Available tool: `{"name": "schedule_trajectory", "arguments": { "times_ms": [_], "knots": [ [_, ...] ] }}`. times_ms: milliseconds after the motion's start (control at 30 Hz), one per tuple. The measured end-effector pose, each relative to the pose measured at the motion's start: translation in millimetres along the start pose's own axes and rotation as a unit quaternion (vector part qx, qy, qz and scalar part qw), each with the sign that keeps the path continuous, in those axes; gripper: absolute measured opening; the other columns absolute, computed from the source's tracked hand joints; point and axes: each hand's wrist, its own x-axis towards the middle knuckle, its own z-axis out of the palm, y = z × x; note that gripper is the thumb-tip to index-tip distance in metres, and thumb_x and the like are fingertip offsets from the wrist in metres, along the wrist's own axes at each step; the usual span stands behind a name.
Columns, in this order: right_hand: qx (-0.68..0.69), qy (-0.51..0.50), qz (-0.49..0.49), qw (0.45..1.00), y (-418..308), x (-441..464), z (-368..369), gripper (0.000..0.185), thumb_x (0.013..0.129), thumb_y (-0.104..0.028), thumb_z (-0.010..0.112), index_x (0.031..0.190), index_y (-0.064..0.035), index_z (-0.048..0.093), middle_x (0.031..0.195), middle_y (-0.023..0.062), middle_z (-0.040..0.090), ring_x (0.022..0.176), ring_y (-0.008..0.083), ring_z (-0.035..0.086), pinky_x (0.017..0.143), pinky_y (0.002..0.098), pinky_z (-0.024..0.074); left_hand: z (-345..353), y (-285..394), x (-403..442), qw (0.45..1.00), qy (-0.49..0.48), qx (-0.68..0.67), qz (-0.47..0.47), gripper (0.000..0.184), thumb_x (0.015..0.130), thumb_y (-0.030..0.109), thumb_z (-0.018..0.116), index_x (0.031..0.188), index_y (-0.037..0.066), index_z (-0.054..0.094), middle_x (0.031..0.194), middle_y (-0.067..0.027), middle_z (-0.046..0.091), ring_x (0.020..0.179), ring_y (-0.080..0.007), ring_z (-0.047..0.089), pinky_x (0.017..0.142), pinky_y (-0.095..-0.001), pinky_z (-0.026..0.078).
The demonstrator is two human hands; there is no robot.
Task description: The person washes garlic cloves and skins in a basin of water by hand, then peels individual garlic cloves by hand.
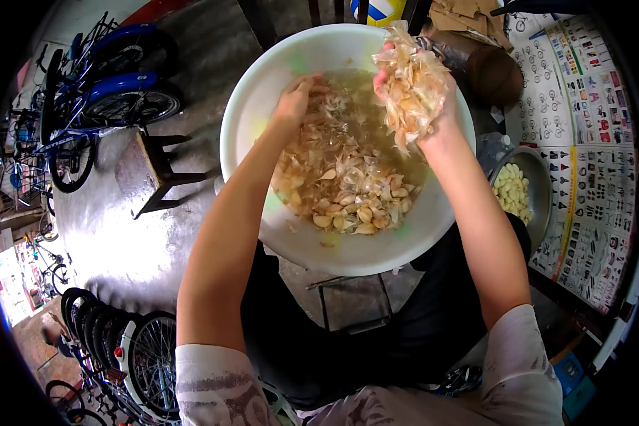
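Note:
A large white basin [247, 121] of cloudy water stands in front of me. Loose garlic skins [302, 153] float across the water, and unpeeled garlic cloves [358, 214] lie gathered on the near side. Over the basin's far right side, my right hand [440, 106] is closed around a big wet clump of garlic skins [412, 89], raised above the water. My left hand [296, 101] is at the left of the water, fingers loosely stretched out and apart, their tips at the surface among the floating skins; nothing shows held in it.
To the right, a metal bowl [543, 186] holds peeled garlic cloves [512, 192], beside a table covered with printed sheets [593, 192]. A small wooden stool [138, 174] stands left of the basin. Bicycles [124, 92] line the left side. A ball [378, 10] lies beyond the basin.

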Motion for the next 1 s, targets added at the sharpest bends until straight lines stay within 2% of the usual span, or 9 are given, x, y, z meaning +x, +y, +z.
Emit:
{"name": "schedule_trajectory", "arguments": {
  "times_ms": [100, 200, 233, 267, 367, 567, 700, 867, 1000],
  "knots": [
    [-0.003, 0.006, -0.010, 1.000, 3.8, 0.3, 1.3, 0.038, 0.095, -0.025, 0.044, 0.118, 0.0041, 0.055, 0.109, 0.0153, 0.062, 0.083, 0.0294, 0.061, 0.075, 0.0399, 0.0555, -5.7, -10.0, 3.8, 0.988, 0.021, -0.119, -0.096, 0.032, 0.104, 0.029, 0.041, 0.120, 0.009, 0.059, 0.101, -0.0072, 0.065, 0.089, -0.0160, 0.060, 0.079, -0.0321, 0.048],
    [-0.025, 0.018, -0.025, 0.999, 3.4, 0.6, 3.2, 0.038, 0.095, -0.025, 0.044, 0.117, 0.0045, 0.055, 0.109, 0.0157, 0.062, 0.082, 0.0299, 0.061, 0.075, 0.0400, 0.0555, -15.5, -27.3, 12.8, 0.989, -0.025, 0.011, -0.142, 0.028, 0.101, 0.025, 0.044, 0.117, 0.007, 0.058, 0.094, -0.0111, 0.067, 0.084, -0.0219, 0.063, 0.074, -0.0370, 0.051],
    [-0.012, 0.018, -0.023, 0.999, 3.5, 0.7, 2.7, 0.038, 0.095, -0.024, 0.044, 0.117, 0.0047, 0.055, 0.109, 0.0160, 0.062, 0.081, 0.0300, 0.061, 0.075, 0.0399, 0.0556, -14.9, -36.0, 13.8, 0.963, 0.032, 0.267, 0.018, 0.025, 0.098, 0.021, 0.048, 0.115, 0.006, 0.058, 0.088, -0.0127, 0.066, 0.082, -0.0261, 0.064, 0.071, -0.0404, 0.052],
    [0.001, 0.018, -0.020, 1.000, 3.8, 0.5, 2.4, 0.038, 0.095, -0.024, 0.044, 0.117, 0.0049, 0.055, 0.109, 0.0162, 0.062, 0.081, 0.0301, 0.061, 0.075, 0.0399, 0.0556, -15.4, -44.3, 15.0, 0.845, 0.087, 0.498, 0.175, 0.023, 0.094, 0.017, 0.051, 0.113, 0.005, 0.057, 0.081, -0.0143, 0.064, 0.080, -0.0304, 0.065, 0.068, -0.0437, 0.053],
    [-0.019, 0.022, -0.019, 0.999, 2.3, 0.1, 2.8, 0.038, 0.095, -0.023, 0.043, 0.117, 0.0052, 0.055, 0.108, 0.0165, 0.062, 0.081, 0.0298, 0.061, 0.075, 0.0402, 0.0555, -6.8, -10.1, -10.6, 0.748, -0.002, 0.640, 0.175, 0.027, 0.085, 0.012, 0.057, 0.111, 0.004, 0.057, 0.092, -0.0163, 0.062, 0.092, -0.0350, 0.064, 0.071, -0.0472, 0.054],
    [-0.009, -0.003, -0.021, 1.000, -1.8, 1.5, 2.8, 0.038, 0.096, -0.024, 0.043, 0.117, 0.0054, 0.054, 0.109, 0.0164, 0.061, 0.081, 0.0294, 0.060, 0.075, 0.0412, 0.0549, -5.7, 14.3, -30.5, 0.670, 0.047, 0.698, 0.248, 0.027, 0.084, 0.007, 0.058, 0.111, 0.009, 0.058, 0.127, -0.0100, 0.052, 0.112, -0.0290, 0.057, 0.082, -0.0439, 0.054],
    [0.011, 0.015, -0.020, 1.000, -0.4, -1.3, 7.0, 0.038, 0.096, -0.024, 0.044, 0.118, 0.0051, 0.054, 0.109, 0.0162, 0.061, 0.080, 0.0295, 0.060, 0.075, 0.0413, 0.0546, -16.8, 31.0, -40.3, 0.637, 0.048, 0.694, 0.333, 0.029, 0.084, 0.005, 0.057, 0.112, 0.009, 0.059, 0.123, -0.0094, 0.056, 0.108, -0.0295, 0.059, 0.082, -0.0439, 0.054],
    [-0.008, -0.013, 0.003, 1.000, 4.9, 0.4, -3.7, 0.039, 0.096, -0.025, 0.044, 0.119, 0.0049, 0.053, 0.110, 0.0159, 0.061, 0.081, 0.0291, 0.060, 0.074, 0.0400, 0.0553, -17.8, 24.4, -40.7, 0.911, 0.004, 0.291, 0.292, 0.028, 0.088, -0.001, 0.053, 0.115, 0.002, 0.059, 0.123, -0.0167, 0.060, 0.091, -0.0273, 0.070, 0.075, -0.0352, 0.056],
    [-0.002, 0.002, 0.004, 1.000, 9.7, 1.7, -0.6, 0.041, 0.097, -0.026, 0.042, 0.121, 0.0053, 0.051, 0.111, 0.0161, 0.061, 0.085, 0.0290, 0.061, 0.075, 0.0399, 0.0561, -14.3, 15.0, -36.9, 0.985, 0.082, 0.097, 0.115, 0.021, 0.089, -0.002, 0.054, 0.110, -0.003, 0.060, 0.112, -0.0191, 0.065, 0.086, -0.0243, 0.072, 0.069, -0.0319, 0.055]
  ]
}}
